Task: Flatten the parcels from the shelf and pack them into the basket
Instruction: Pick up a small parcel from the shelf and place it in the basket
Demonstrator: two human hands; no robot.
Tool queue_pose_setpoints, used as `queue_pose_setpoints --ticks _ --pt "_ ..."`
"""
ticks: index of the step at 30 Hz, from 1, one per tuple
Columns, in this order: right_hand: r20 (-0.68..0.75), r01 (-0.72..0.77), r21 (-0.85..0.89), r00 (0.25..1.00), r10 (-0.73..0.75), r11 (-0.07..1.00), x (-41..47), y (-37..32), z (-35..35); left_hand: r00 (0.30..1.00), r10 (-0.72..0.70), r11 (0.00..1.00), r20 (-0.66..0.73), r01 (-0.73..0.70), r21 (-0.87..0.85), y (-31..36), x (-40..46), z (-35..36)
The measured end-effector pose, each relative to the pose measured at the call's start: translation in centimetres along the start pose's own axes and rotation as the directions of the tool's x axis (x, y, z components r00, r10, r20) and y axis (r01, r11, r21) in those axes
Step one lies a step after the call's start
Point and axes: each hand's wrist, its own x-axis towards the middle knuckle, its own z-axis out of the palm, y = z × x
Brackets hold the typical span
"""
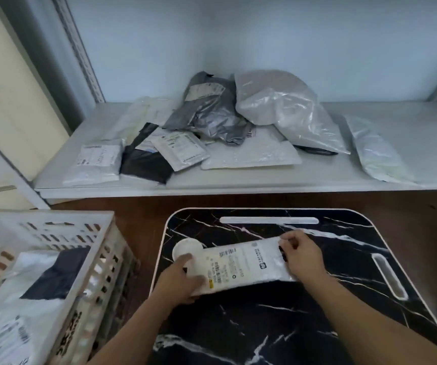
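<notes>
Parcel lies on the tray, long axis running left to right — left hand gripping its left end, right hand pinching its right end. Basket sits to the left, nearer the left hand.

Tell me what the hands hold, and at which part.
Both hold the flat white plastic parcel on the black marble-patterned tray: left hand at its left end, right hand at its right end.
</notes>
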Motion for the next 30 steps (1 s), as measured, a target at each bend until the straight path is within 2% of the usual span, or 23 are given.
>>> queue_pose_setpoints --ticks 1,2,3,5,8,12,17,23,30 --pt "0.036 0.018 -0.082 0.999 -0.015 0.996 0.2 0.9 0.2 0.998 0.039 0.967 -0.046 -0.026 0.253 0.1 0.2 0.3" --pt "0.091 0.041 -0.179 0.996 -0.025 0.983 0.3 1.5 0.5 0.989 0.098 0.888 -0.114 -0.035 0.459 0.3 0.3 0.5" --pt "0.143 0.078 -0.285 0.989 -0.038 0.955 0.4 2.1 1.0 0.97 0.167 0.794 -0.177 -0.026 0.608 0.5 0.4 0.6" --pt "0.158 0.158 -0.454 0.983 -0.095 0.877 0.1 2.8 2.0 0.914 0.333 0.635 -0.232 -0.035 0.772 0.4 0.8 1.3" --pt "0.14 0.267 -0.49 0.964 -0.227 0.83 -0.6 2.4 3.6 0.886 0.449 0.591 -0.12 -0.193 0.783 0.3 1.7 2.5" --pt "0.322 0.419 -0.514 0.903 -0.284 0.748 -1.7 3.0 6.5 0.844 0.537 0.56 0.006 -0.362 0.745 -0.6 2.8 3.8" --pt "0.306 0.466 -0.604 0.885 -0.351 0.646 -1.4 5.5 8.1 0.832 0.555 0.61 -0.031 -0.381 0.695 -2.5 4.5 4.9" --pt "0.327 0.529 -0.661 0.841 -0.431 0.532 -1.2 6.3 8.5 0.809 0.587 0.552 -0.018 -0.384 0.74 -3.9 5.2 5.4" --pt "0.316 0.518 -0.667 0.847 -0.427 0.535 -1.1 6.5 8.8 0.815 0.58 0.535 -0.005 -0.376 0.757 -3.9 5.4 5.6"
